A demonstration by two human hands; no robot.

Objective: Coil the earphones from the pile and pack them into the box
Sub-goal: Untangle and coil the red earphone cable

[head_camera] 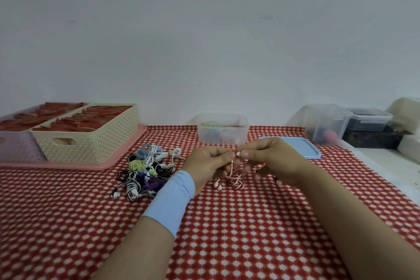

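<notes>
Red-and-white earphone cord (235, 178) dangles just below your fingertips (246, 154); left hand (209, 162) and right hand (272, 159) both pinch its upper end.

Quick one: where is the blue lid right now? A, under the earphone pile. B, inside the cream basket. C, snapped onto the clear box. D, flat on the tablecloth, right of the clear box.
D: the blue lid lies flat on the tablecloth right of the open clear box, partly behind the right hand that pinches the red-and-white earphones.
</notes>
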